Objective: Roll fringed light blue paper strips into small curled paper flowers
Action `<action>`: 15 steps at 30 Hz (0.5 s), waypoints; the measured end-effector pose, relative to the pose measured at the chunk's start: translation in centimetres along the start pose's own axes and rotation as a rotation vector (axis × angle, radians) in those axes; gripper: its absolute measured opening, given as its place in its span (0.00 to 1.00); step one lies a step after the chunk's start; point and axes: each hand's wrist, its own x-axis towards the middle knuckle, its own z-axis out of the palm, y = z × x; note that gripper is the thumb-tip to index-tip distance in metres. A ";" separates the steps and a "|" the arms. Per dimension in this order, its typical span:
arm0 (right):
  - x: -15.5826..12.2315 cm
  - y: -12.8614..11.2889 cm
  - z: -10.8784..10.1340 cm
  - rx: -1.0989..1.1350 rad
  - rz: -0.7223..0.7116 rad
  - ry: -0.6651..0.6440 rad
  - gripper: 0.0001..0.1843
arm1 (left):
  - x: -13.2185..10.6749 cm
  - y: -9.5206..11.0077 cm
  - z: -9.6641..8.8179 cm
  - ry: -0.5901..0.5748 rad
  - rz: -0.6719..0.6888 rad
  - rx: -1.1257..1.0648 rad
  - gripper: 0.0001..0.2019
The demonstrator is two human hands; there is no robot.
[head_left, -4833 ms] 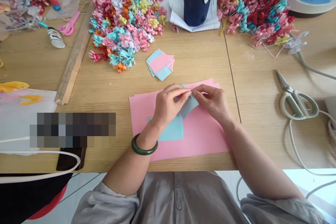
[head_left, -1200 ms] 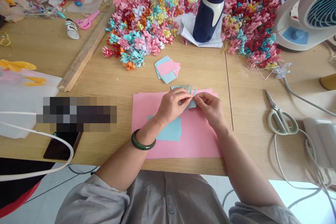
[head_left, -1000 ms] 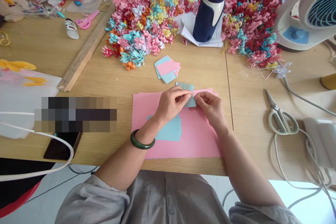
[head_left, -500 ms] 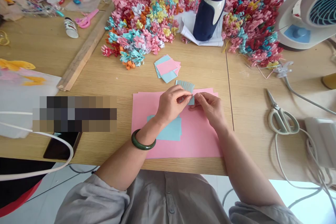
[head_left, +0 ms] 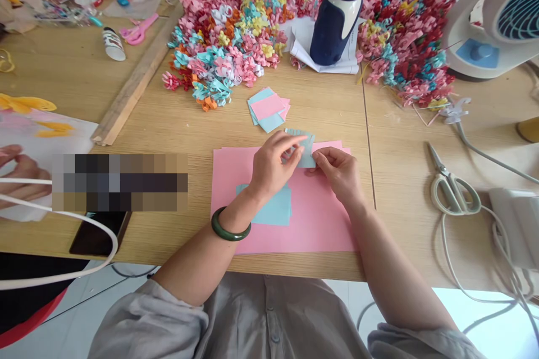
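Note:
My right hand (head_left: 339, 174) pinches the right edge of a small light-blue paper piece (head_left: 309, 157), which has a row of narrow strips cut along its upper part. My left hand (head_left: 275, 160), with a dark green bangle (head_left: 229, 230) on its wrist, hovers over the left side of that piece. Its index finger is stretched out and its thumb is apart from it, with nothing visibly gripped. Both hands are above large pink sheets (head_left: 324, 224). Blue paper rectangles (head_left: 272, 207) lie on the pink, partly behind my left wrist.
Beyond the sheets lie small pink and blue cards (head_left: 268, 107). Curled paper flowers (head_left: 236, 39) are heaped around a dark blue bottle (head_left: 334, 22). Scissors (head_left: 452, 190) and cables are at right, near a fan (head_left: 484, 28). Another person's hand (head_left: 23, 171) shows at far left.
My left hand's pinch has opened, the index finger lifting away from the thumb. The blue piece shows more of its face. Another person's hand has come in at the left edge.

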 end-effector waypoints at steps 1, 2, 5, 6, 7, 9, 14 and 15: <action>0.0 0.0 0.0 -0.011 -0.019 0.010 0.20 | 0.0 0.0 -0.1 0.040 -0.049 -0.022 0.11; -0.1 0.0 0.0 -0.023 -0.042 0.021 0.19 | 0.1 0.0 -0.2 0.074 -0.103 -0.033 0.11; -0.2 -0.2 -0.1 -0.037 -0.123 0.076 0.16 | 0.3 -0.3 -0.4 0.115 -0.253 -0.003 0.12; -0.2 -0.3 -0.1 -0.038 -0.144 0.098 0.15 | 0.3 -0.4 -0.4 0.122 -0.284 0.013 0.13; -0.2 -0.4 -0.1 -0.039 -0.159 0.118 0.15 | 0.3 -0.5 -0.4 0.132 -0.301 0.021 0.13; -0.2 -0.6 -0.2 -0.044 -0.169 0.148 0.16 | 0.4 -0.6 -0.5 0.147 -0.295 -0.005 0.16; -0.3 -0.8 -0.1 -0.042 -0.169 0.132 0.17 | 0.2 -0.1 -0.1 -0.018 -0.366 -0.250 0.28; -0.3 -0.8 0.0 -0.047 -0.173 0.111 0.17 | 0.1 0.1 0.0 -0.066 -0.404 -0.331 0.30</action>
